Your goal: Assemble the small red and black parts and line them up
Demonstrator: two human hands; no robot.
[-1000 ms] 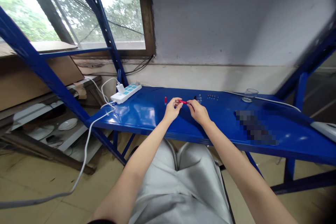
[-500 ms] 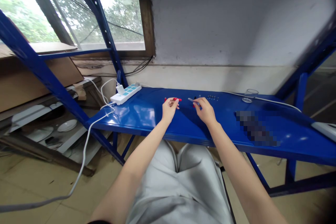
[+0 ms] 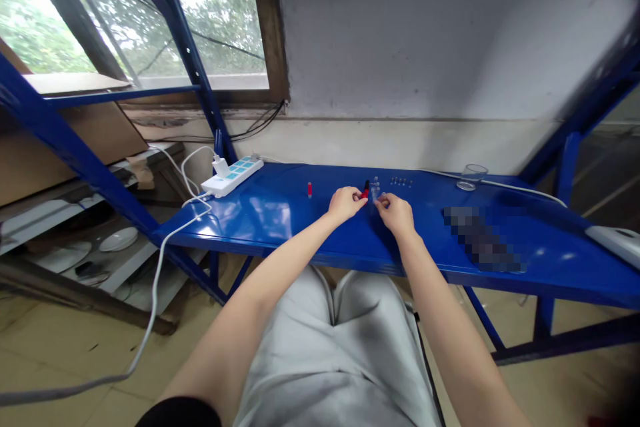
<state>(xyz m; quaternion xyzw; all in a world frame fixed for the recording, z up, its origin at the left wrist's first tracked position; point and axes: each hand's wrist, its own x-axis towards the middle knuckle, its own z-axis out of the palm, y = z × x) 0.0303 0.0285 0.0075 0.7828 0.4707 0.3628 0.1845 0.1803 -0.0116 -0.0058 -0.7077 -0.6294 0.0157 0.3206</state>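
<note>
My left hand (image 3: 345, 205) and my right hand (image 3: 395, 213) meet low over the blue metal shelf top (image 3: 280, 227). A small red piece (image 3: 365, 194) sits at my left fingertips. My right fingertips pinch a small pale piece (image 3: 383, 197), too small to identify. Just behind the hands stand a small black piece (image 3: 367, 185) and a clear cluster of parts (image 3: 375, 188). To the left, a little red cylinder (image 3: 310, 189) stands upright. A row of small dark studs (image 3: 401, 181) lies to the right.
A white power strip (image 3: 231, 175) with a plugged-in adapter sits at the shelf's left end. A drinking glass (image 3: 471, 177) and a white cable stand at the back right. A pixelated patch (image 3: 480, 240) covers part of the shelf. A white device (image 3: 613, 243) lies at the right edge.
My hands have come together at the middle, from apart. The red piece now sits nearer the black piece, and the view has shifted slightly.
</note>
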